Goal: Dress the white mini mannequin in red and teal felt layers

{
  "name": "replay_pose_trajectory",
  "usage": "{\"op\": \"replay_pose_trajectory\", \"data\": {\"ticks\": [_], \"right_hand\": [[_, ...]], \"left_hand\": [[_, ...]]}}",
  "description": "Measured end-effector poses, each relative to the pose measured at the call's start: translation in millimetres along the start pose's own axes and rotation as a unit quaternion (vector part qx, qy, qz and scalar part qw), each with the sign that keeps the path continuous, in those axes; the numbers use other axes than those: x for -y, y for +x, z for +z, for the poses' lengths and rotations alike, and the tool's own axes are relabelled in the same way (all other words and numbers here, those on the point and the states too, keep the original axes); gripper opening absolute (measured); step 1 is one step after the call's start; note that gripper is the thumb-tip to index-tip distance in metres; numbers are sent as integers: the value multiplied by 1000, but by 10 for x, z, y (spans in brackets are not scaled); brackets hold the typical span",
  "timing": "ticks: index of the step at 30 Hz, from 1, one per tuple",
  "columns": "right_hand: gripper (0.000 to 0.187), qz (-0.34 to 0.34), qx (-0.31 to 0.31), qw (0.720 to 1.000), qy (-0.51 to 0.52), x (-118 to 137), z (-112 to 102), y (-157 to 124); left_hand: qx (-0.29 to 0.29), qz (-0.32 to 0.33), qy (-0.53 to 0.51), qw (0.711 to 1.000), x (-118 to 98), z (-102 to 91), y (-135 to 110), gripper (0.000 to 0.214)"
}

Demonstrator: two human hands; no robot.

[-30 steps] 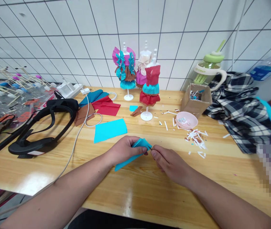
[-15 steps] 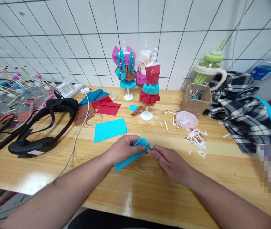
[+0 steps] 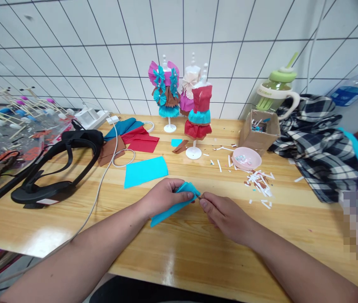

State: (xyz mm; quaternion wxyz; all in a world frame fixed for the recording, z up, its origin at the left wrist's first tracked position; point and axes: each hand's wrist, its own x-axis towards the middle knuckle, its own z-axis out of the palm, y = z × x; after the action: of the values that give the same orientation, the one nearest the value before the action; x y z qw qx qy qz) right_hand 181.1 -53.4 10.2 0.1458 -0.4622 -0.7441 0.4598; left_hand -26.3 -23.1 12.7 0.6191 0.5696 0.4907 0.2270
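Note:
My left hand (image 3: 163, 197) pinches a folded strip of bright blue crepe paper (image 3: 166, 215), thumb on top. The paper slants from lower left up to the right. My right hand (image 3: 224, 214) is closed around a thin, dark, pointed tool (image 3: 199, 196); its tip meets the paper's upper right end beside my left thumb. Most of the tool is hidden in the fingers, so its kind does not show. Behind my left hand, a flat blue paper sheet (image 3: 146, 171) lies on the table. Farther back stands a small dress form (image 3: 198, 113) in red and blue paper.
Two more dressed forms (image 3: 166, 90) stand by the tiled wall. At right are a pink bowl (image 3: 246, 160), paper scraps (image 3: 261, 182), a cardboard box (image 3: 256, 136) and checked cloth (image 3: 311, 139). A black headset strap (image 3: 80, 168) and white cable (image 3: 95, 200) lie left.
The upper right end of the blue crepe paper has shifted slightly right, against the tool tip. Both hands stay almost in place.

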Motion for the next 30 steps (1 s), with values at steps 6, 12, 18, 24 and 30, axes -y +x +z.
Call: {"op": "replay_pose_trajectory", "data": {"ticks": [6, 12, 18, 24, 30], "right_hand": [[36, -3, -5, 1000, -12, -2, 19, 13], [36, -4, -8, 1000, -12, 11, 15, 14], [35, -4, -9, 1000, -20, 19, 8, 7], [33, -7, -10, 1000, -19, 20, 3, 17], [33, -12, -12, 999, -31, 10, 1, 35]], "left_hand": [[14, 1, 18, 1000, -17, 14, -7, 28], [28, 1, 18, 999, -8, 20, -1, 28], [27, 2, 15, 1000, -15, 24, -5, 30], [26, 6, 14, 1000, -6, 23, -6, 29], [27, 6, 14, 1000, 5, 22, -4, 32]]}}
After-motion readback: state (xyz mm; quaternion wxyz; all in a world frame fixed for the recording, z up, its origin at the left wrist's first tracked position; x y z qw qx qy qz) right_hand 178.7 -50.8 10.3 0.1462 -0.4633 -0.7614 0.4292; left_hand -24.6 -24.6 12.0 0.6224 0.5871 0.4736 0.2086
